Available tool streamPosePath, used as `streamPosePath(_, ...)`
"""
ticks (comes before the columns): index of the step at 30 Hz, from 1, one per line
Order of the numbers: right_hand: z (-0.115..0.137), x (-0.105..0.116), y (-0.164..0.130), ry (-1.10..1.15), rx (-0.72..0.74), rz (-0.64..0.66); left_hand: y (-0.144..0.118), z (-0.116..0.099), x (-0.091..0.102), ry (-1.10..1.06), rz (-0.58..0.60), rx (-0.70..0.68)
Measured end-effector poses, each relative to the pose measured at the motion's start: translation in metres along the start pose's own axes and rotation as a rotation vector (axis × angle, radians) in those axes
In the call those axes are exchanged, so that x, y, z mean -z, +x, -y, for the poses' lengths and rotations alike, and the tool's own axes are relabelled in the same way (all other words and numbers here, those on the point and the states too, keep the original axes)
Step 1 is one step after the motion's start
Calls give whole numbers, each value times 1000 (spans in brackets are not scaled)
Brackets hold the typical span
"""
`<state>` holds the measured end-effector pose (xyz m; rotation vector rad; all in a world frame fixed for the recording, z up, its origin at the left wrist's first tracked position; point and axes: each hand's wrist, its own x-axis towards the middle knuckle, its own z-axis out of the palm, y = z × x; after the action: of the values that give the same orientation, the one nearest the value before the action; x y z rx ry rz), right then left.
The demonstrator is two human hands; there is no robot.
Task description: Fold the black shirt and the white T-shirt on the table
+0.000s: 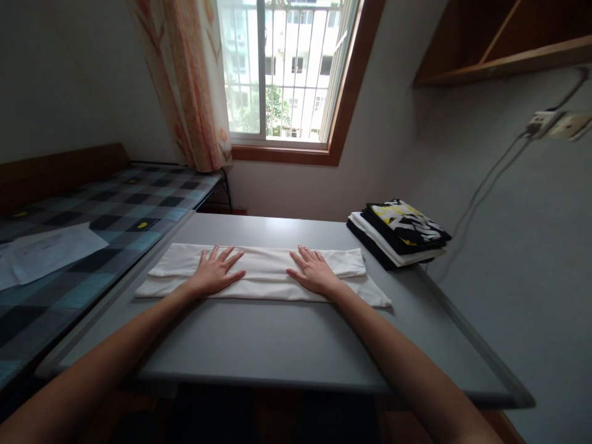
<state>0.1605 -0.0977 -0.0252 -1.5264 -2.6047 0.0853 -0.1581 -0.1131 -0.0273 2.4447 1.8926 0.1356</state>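
White garment [264, 271] lies on grey table [259, 345], folded into a long narrow band running L to R across the middle. Fabric plain, off-white, smooth; top layer shorter than the one under it, lower R corner pokes out to a point. My left hand [215, 271] flat on it, fingers spread, palm down, gripping nothing. My right hand [314, 271] same: flat, pressing, not grasping. Stack of folded clothes [398, 233], black/white/yellow, sits just beside band's R end.

My left hand [213, 271] and right hand [314, 271] lie flat on the folded white cloth [266, 277] on the grey table [277, 339]; the stack of folded clothes [398, 234] sits right, the checked bed [92, 228] left.
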Motion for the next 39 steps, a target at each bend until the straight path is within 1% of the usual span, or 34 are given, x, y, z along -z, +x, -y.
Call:
streamPosePath(4,-28,3,-13,-26,-69,25,0,6,3,8,14,11)
streamPosePath(7,-54,6,-26,-53,-128,33,0,6,4,12,21,19)
streamPosePath(12,-97,7,-51,-104,-274,44,0,5,3,9,28,28)
streamPosePath(15,-113,6,-59,-101,-364,33,2,8,3,8,30,33)
streamPosePath(17,-118,5,-59,-94,-386,24,5,10,3,10,31,26)
streamPosePath(23,-115,9,-50,-81,-376,10,17,16,2,43,44,19)
streamPosePath(26,-104,14,-47,-80,-422,21,19,19,2,55,42,1)
streamPosePath(28,-91,16,-44,-91,-446,-11,20,20,2,56,38,-7)
streamPosePath(31,-67,15,-37,-77,-384,-78,21,20,2,61,33,-10)
streamPosePath(34,-50,10,-30,-39,-304,-34,22,19,3,60,32,-14)
streamPosePath(37,-48,4,-29,-57,-290,1,24,22,2,47,15,20)
streamPosePath(39,-52,3,-30,-66,-301,8,26,29,2,41,-5,98)
